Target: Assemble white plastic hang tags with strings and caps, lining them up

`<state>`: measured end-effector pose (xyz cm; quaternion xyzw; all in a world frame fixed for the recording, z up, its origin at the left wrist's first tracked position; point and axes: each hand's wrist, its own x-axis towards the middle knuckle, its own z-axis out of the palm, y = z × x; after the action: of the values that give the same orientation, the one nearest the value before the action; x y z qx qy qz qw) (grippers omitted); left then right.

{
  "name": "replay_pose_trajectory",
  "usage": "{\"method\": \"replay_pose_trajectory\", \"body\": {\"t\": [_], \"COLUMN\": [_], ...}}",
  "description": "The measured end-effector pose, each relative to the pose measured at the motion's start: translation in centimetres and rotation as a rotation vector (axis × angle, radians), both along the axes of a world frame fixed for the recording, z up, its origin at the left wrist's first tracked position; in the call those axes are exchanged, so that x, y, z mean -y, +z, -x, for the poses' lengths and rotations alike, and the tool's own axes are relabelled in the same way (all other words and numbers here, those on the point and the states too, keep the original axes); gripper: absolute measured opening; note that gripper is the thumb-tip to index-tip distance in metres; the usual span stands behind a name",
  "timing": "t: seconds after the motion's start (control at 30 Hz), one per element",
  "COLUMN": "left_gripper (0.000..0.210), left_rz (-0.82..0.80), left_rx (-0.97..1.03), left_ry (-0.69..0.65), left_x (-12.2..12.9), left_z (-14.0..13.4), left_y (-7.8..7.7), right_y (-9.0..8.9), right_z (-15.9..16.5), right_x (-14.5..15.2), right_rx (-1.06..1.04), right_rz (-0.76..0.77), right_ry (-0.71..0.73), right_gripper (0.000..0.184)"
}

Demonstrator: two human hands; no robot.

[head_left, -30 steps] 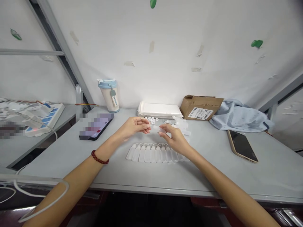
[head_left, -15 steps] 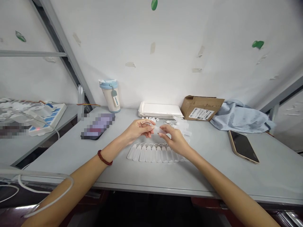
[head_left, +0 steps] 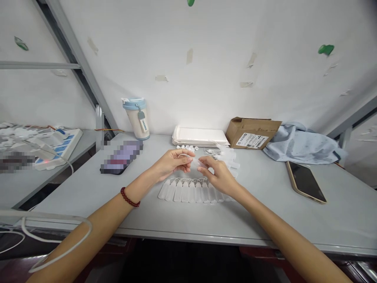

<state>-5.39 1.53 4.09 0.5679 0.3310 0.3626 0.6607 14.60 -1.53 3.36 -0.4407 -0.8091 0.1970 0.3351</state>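
Observation:
My left hand [head_left: 176, 163] and my right hand [head_left: 218, 171] meet above the middle of the desk. Between them is a small translucent plastic sleeve [head_left: 195, 162] with a white cord loop. The left fingers are closed in a pinch at its corded end; the right thumb and fingers grip the other end. Just below lies a row of similar translucent sleeves [head_left: 185, 192] with their cord loops pointing away from me. Several small white caps [head_left: 188, 148] sit behind my left hand. Partly hidden behind my right hand are more loose translucent sleeves [head_left: 231, 155].
Along the wall stand a tumbler [head_left: 138, 120], a flat white package [head_left: 200, 137], an opened cardboard box [head_left: 253, 133] and a crumpled light-blue cloth [head_left: 303, 143]. Phones lie left [head_left: 121, 157] and right [head_left: 306, 182]. A power strip [head_left: 63, 149] is at far left; a white cable [head_left: 86, 236] crosses before my left forearm.
Both hands stay closed on the sleeve at nearly the same spot, and more of it shows between the fingers. The view has shifted slightly.

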Motion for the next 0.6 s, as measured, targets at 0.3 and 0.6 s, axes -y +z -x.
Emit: {"method": "replay_pose_trajectory", "body": {"t": [0.3, 0.6], "left_gripper": [0.028, 0.026], "left_rz": [0.091, 0.053], "left_rx": [0.065, 0.046], "left_ry": [-0.018, -0.052], "left_x": [-0.03, -0.14], "left_z": [-0.01, 0.33], "left_y": [-0.1, 0.12], "right_y": [0.28, 0.12], "right_z": [-0.03, 0.0], "right_x": [0.21, 0.16], "right_rx": [0.01, 0.019], "right_rz": [-0.018, -0.081], "right_ry": [-0.005, 0.012], "right_gripper": [0.014, 0.015]}}
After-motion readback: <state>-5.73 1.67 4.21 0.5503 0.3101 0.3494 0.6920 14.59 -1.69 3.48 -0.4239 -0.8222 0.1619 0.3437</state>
